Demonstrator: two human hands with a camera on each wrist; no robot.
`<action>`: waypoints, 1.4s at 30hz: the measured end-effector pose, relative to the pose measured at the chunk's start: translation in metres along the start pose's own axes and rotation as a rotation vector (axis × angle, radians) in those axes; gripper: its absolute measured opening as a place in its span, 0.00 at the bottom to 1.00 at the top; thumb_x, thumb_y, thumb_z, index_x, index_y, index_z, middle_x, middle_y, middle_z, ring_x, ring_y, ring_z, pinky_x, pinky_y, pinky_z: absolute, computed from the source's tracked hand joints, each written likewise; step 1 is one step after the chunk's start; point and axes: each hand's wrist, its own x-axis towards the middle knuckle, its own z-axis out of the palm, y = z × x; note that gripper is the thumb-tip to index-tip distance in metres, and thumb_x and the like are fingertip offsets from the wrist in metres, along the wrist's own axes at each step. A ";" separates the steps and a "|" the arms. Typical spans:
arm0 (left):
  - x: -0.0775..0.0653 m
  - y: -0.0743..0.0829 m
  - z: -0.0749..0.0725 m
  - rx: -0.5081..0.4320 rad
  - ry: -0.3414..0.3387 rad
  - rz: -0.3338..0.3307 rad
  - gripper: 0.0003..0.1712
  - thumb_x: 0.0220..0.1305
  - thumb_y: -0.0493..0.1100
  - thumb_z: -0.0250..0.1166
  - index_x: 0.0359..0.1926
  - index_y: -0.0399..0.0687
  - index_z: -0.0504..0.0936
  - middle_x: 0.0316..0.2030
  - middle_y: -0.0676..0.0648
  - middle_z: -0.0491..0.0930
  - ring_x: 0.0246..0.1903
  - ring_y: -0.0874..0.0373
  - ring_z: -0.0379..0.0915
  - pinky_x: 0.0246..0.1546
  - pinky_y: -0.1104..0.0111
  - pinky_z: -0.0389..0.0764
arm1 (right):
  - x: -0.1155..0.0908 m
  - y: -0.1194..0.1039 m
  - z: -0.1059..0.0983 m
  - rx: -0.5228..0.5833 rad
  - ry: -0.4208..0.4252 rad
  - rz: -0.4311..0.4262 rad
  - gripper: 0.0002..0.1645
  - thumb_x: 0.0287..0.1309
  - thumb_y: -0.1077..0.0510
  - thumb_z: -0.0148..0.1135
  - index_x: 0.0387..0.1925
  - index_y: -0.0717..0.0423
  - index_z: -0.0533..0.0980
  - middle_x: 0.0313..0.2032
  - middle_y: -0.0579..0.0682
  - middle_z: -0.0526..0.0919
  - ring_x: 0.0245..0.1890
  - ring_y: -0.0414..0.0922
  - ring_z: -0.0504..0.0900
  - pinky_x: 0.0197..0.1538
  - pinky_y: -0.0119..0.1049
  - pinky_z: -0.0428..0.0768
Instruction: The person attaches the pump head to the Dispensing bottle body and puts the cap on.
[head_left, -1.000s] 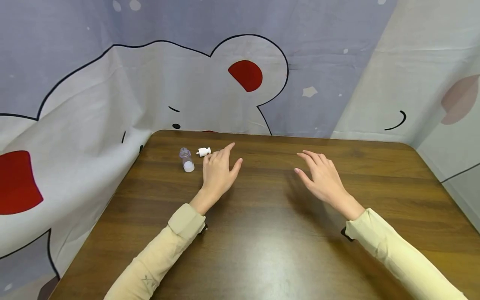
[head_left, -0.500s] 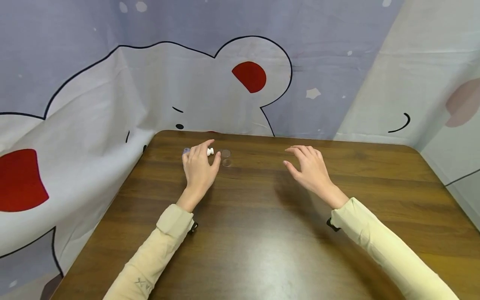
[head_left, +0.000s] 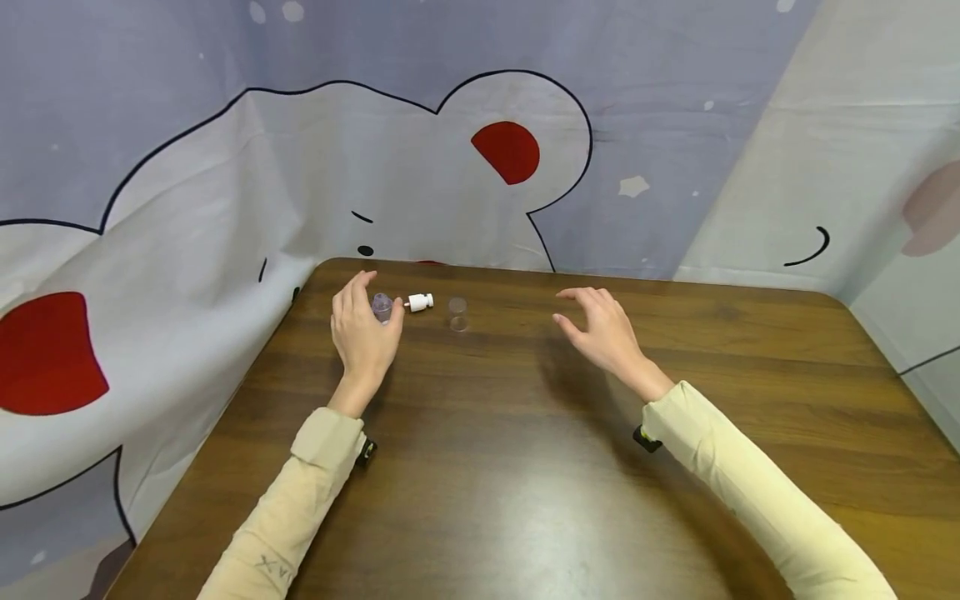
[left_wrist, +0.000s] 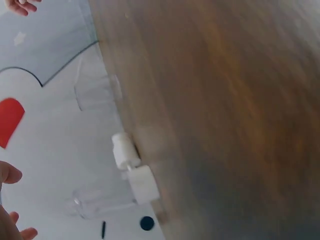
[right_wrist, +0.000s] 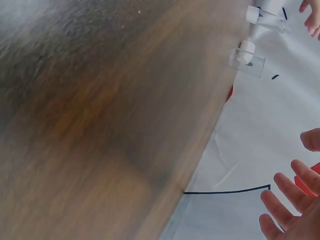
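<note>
My left hand (head_left: 365, 333) hovers over the far left of the table, fingers spread and thumb apart. Between its thumb and forefinger shows a small clear, purplish bottle (head_left: 382, 307), partly hidden by the hand; its white base (left_wrist: 143, 185) stands on the wood in the left wrist view. I see no contact with it. Just right of the bottle is a small white piece with a thin tip (head_left: 420, 302), perhaps a pump head. A clear cylindrical cap (head_left: 458, 315) stands further right. Over the table's middle right, my right hand (head_left: 606, 333) is held with loosely bent fingers, holding nothing.
The brown wooden table (head_left: 480, 467) reaches back to a printed cloth curtain (head_left: 300, 175), which also hangs along the left and right sides. Dark wrist devices (head_left: 647, 438) peek out below both sleeves.
My left hand has moved left, from beside the white piece to over the bottle. The clear cap, hidden behind it before, now shows. My right hand has shifted somewhat left.
</note>
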 end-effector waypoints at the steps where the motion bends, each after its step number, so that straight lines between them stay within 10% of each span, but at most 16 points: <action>1: 0.001 -0.002 0.000 -0.004 -0.005 -0.018 0.29 0.58 0.45 0.66 0.59 0.41 0.71 0.60 0.41 0.73 0.57 0.41 0.67 0.52 0.50 0.74 | 0.000 0.000 0.001 0.005 0.001 0.002 0.23 0.61 0.50 0.62 0.54 0.56 0.75 0.52 0.56 0.81 0.52 0.54 0.74 0.55 0.51 0.71; 18: 0.003 -0.017 0.010 -0.070 -0.293 -0.363 0.44 0.58 0.46 0.69 0.68 0.36 0.56 0.61 0.31 0.68 0.57 0.32 0.69 0.57 0.44 0.73 | 0.001 -0.002 0.010 0.066 -0.006 0.064 0.20 0.59 0.51 0.64 0.52 0.54 0.77 0.48 0.54 0.83 0.50 0.53 0.75 0.52 0.51 0.73; 42: 0.002 -0.027 0.013 -0.108 -0.408 -0.383 0.30 0.62 0.41 0.65 0.61 0.35 0.65 0.53 0.32 0.78 0.52 0.39 0.77 0.58 0.48 0.72 | 0.000 -0.002 0.012 0.066 -0.007 0.060 0.20 0.59 0.50 0.63 0.51 0.53 0.78 0.46 0.52 0.85 0.49 0.52 0.75 0.54 0.51 0.70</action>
